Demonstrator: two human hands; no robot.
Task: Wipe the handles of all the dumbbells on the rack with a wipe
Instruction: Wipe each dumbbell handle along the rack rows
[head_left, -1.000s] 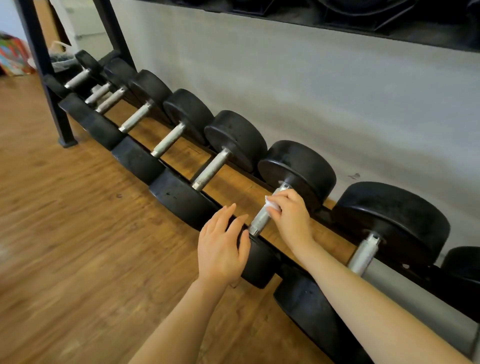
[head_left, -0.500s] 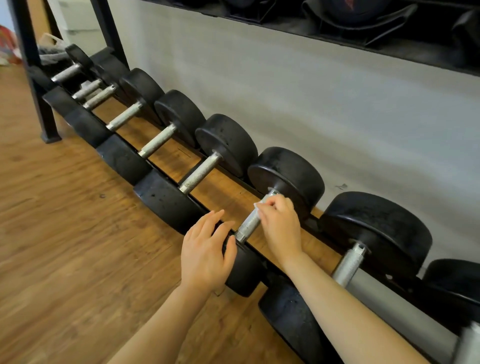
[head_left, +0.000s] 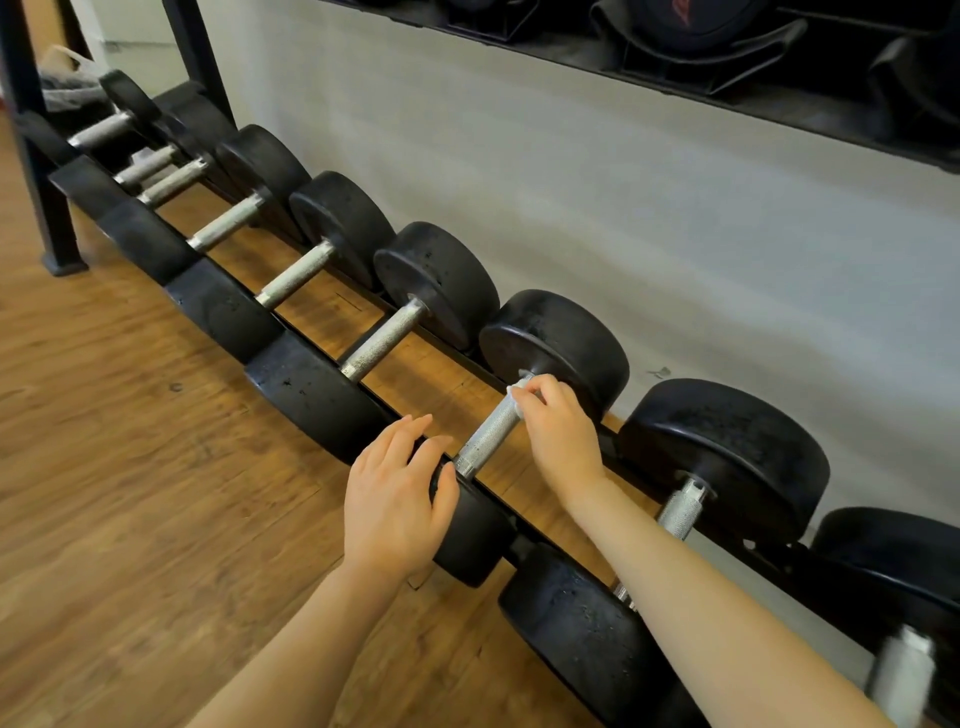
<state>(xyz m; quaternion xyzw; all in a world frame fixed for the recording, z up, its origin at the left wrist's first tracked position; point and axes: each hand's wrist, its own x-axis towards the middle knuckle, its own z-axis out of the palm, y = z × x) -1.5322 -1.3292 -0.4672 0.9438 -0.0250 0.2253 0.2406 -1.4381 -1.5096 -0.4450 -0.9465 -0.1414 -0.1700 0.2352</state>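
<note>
Several black dumbbells with knurled silver handles lie in a row on a low rack (head_left: 395, 332). My right hand (head_left: 558, 431) pinches a small white wipe (head_left: 517, 391) against the far end of one handle (head_left: 488, 434), close to the rear weight head (head_left: 558, 345). My left hand (head_left: 395, 499) rests with fingers spread on the near weight head (head_left: 475, 535) of the same dumbbell. My right forearm crosses over the neighbouring dumbbell's handle (head_left: 680, 512) on the right.
A grey wall (head_left: 623, 208) runs behind the rack. An upper shelf (head_left: 727, 57) holds dark equipment. Black rack uprights (head_left: 31, 156) stand at the far left. Wooden floor (head_left: 130, 493) lies in front of the rack.
My right hand has slid the wipe up the handle toward the rear weight head. The view has shifted slightly; my left hand stays on the near head.
</note>
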